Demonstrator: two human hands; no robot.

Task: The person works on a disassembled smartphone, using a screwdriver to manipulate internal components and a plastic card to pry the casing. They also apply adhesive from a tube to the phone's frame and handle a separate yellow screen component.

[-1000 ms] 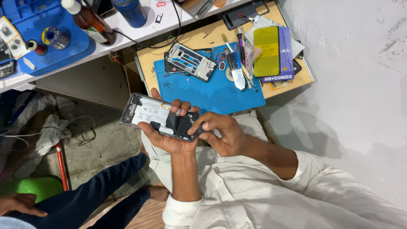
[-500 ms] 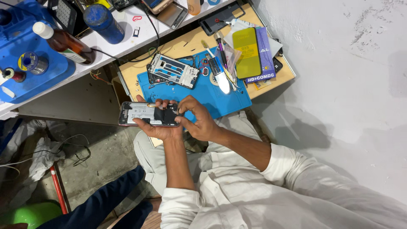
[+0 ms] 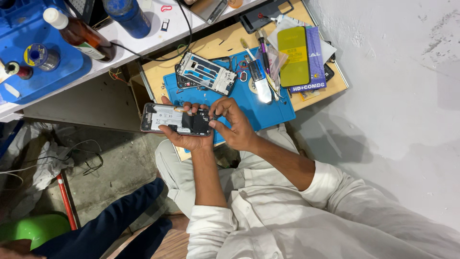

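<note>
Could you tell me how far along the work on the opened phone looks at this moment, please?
Done: the opened phone has its back off, insides exposed, and a separate phone frame lies on the blue mat. In hand: the left hand cradles the phone while the right hand pinches at its end. Left: the phone is not yet closed; tweezers lie unused.

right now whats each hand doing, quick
Left hand: closed around the opened phone, holding it from below.
Right hand: fingertips pinched at the phone's right end; any small part between them cannot be told.
</note>
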